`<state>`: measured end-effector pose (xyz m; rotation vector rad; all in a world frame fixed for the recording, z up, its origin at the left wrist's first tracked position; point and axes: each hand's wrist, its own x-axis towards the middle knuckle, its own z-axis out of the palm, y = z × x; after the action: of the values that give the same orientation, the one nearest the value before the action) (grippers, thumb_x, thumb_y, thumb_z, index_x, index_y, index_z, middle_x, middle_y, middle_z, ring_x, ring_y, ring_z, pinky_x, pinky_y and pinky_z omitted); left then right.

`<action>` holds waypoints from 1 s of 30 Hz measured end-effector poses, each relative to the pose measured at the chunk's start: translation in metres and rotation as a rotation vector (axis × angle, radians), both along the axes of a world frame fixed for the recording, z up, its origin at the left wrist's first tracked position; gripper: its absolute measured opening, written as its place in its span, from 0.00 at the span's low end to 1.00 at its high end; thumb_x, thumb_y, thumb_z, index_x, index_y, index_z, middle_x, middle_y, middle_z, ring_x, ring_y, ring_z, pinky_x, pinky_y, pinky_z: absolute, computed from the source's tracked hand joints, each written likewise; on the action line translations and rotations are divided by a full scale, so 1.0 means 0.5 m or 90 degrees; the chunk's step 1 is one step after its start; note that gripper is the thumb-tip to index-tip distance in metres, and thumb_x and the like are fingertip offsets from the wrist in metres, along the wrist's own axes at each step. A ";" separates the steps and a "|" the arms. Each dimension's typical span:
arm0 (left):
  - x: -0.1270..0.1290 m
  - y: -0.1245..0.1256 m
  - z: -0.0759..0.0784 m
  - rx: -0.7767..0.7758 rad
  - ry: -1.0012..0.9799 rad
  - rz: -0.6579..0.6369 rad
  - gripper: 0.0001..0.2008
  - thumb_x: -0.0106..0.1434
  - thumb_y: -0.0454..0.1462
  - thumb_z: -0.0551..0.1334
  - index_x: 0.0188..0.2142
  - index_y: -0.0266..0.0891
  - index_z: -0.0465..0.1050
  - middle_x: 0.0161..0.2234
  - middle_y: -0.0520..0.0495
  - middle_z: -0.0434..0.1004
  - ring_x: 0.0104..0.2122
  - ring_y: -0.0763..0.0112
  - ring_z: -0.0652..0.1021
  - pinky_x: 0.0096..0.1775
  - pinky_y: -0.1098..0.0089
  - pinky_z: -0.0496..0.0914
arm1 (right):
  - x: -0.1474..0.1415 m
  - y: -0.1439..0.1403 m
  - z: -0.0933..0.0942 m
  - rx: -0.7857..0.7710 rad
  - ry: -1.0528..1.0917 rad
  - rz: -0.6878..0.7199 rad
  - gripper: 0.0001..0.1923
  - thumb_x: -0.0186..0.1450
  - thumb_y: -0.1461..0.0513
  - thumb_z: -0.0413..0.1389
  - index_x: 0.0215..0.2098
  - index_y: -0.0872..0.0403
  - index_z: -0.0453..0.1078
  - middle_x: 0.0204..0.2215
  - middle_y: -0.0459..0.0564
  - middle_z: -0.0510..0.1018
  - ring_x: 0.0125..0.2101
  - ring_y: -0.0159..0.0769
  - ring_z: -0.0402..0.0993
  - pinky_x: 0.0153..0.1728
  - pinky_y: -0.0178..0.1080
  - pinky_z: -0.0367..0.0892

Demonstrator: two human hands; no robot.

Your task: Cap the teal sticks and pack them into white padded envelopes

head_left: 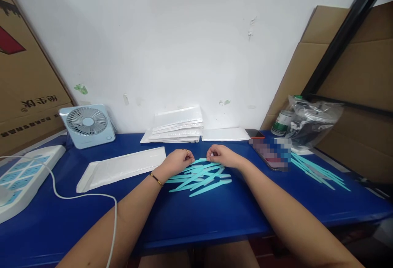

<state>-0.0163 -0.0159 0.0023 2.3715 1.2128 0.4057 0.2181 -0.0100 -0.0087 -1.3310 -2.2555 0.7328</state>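
Note:
My left hand [177,162] and my right hand [224,156] face each other over a loose pile of thin teal plastic sticks [196,180]. The sticks are long and tapered, with a narrower section on some, and lie crossed over one another. Between my two hands a teal stick [201,160] spans from fingertips to fingertips. Both hands are closed in a pinch at its ends, and the fingers hide the ends. Left of my left hand a flat white padded envelope [123,167] lies on the blue table [208,219].
Stacked white envelopes [178,124] lie by the wall, another envelope [225,134] beside them. At left are a fan [89,124], a power strip [27,178] and a cable [115,219]. At right are a phone [270,155], more teal sticks [319,172], a bottle [281,122] and a plastic bag [313,122].

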 end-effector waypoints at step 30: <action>0.008 0.010 0.012 0.106 0.052 0.073 0.12 0.60 0.44 0.55 0.32 0.42 0.74 0.30 0.50 0.77 0.31 0.67 0.74 0.33 0.69 0.63 | 0.071 0.004 0.023 0.040 -0.053 -0.020 0.08 0.57 0.58 0.56 0.30 0.55 0.72 0.29 0.48 0.71 0.29 0.32 0.65 0.30 0.33 0.59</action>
<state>-0.0125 -0.0107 0.0082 2.4865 1.4075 0.4674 0.2536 -0.0081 0.0027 -1.3886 -2.2967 0.6017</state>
